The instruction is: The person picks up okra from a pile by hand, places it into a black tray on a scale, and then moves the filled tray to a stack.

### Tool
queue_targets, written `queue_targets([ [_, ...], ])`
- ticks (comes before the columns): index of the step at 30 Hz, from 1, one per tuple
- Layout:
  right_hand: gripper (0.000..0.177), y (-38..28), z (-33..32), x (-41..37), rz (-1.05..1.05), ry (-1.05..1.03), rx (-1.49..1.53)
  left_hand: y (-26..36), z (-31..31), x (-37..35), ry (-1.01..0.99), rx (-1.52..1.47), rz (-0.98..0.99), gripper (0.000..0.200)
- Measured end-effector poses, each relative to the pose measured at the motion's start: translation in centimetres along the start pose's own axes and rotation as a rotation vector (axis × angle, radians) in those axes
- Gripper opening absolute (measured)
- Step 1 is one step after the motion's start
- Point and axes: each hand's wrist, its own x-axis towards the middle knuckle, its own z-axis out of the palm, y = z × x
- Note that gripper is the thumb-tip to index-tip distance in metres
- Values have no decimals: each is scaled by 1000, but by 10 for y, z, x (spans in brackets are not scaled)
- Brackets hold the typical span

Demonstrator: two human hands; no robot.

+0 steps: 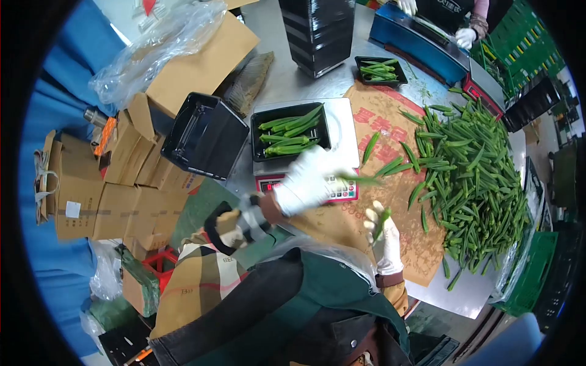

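Now left hand (310,180) stretched over scale (343,134), blurred, apparently pinching okra pod (362,179); right hand (389,243) half-curled, holding second pod (383,223)

Head-worn, the view faces forward-down; worktable (271,27) close below.

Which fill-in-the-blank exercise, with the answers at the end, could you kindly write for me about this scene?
1. The right hand holds a pod coloured ____.
2. The left hand wears a glove coloured ____.
3. The okra tray nearest the left hand rests on a ____.
4. The large okra pile lies to the ____ of both hands.
Missing words: green; white; scale; right.
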Motion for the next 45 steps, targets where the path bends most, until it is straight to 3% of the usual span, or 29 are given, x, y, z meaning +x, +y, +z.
queue_targets([
  [2, 54, -1, 20, 6, -72, -19, -19, 33, 36, -15, -151, -35, 122, 26],
  [4, 41, 4, 18, 9, 7, 17, -102, 43, 53, -31, -124, 56, 232, 35],
  [5, 36, 4, 15, 7, 47, 43, -98, 37, 54, -34, -237, -24, 153, 37],
  [6, 32, 5, 9, 2, 94, 76, -91, 35, 31, -21, -380, -130, -66, 35],
  [7, 33, 7, 0, -2, 95, 120, -23, 11, 21, -27, -99, -56, -69, 34],
  [8, 34, 11, -7, -7, 97, 162, 43, -16, 2, -31, 64, 10, -201, 36],
  [9, 35, 14, -9, -10, 86, 345, 157, -26, -18, -32, 361, -177, -328, 37],
  [11, 35, 17, -40, -22, 116, 289, 294, -58, -64, -40, 530, -16, -581, 47],
  [12, 36, 26, -58, -23, 124, 294, 374, -92, -66, -53, 606, 26, -610, 55],
  [13, 38, 29, -63, -23, 120, 349, 417, -111, -77, -63, 445, 335, -677, 58],
  [14, 37, 30, -61, -23, 149, 401, 391, -134, -72, -73, 372, 92, -819, 53],
  [16, 37, 27, -50, -21, 189, 507, 349, -117, -65, -70, 195, -651, -1006, 40],
  [18, 34, 34, -57, -19, 210, 348, 299, -138, -37, -68, 326, -643, -953, 25],
  [22, 27, 33, -31, -20, 218, 373, 161, -118, -20, -8, 301, -908, -937, 19],
  [24, 26, 38, -33, -18, 231, 364, 198, -107, -5, 36, 238, -973, -837, 22],
  [26, 31, 45, -44, -16, 223, 342, 171, -142, 34, 77, 56, -768, -745, 29],
  [28, 31, 44, -51, -15, 202, 369, 167, -146, 73, 122, -3, -795, -693, 29],
  [30, 31, 48, -65, -15, 190, 405, 203, -106, 82, 160, -84, -1207, -820, 27],
  [31, 30, 50, -70, -15, 186, 422, 240, -113, 100, 177, -131, -1223, -815, 31],
  [33, 29, 45, -75, -17, 186, 464, 265, -150, 140, 207, -278, -810, -638, 45],
  [35, 30, 41, -79, -21, 176, 510, 231, -195, 164, 232, -413, 65, -251, 61],
  [36, 30, 39, -83, -23, 152, 521, 233, -214, 170, 243, -425, 305, -168, 70],
  [38, 29, 41, -95, -24, 147, 562, 242, -207, 148, 265, -469, 588, -208, 68],
  [40, 30, 39, -100, -25, 129, 606, 248, -272, 168, 290, -375, 583, -231, 64],
  [43, 30, 38, -106, -24, 146, 621, 243, -259, 143, 307, -251, 626, -440, 49],
  [45, 30, 42, -110, -18, 125, 599, 264, -273, 132, 306, -162, 290, -260, 35],
])
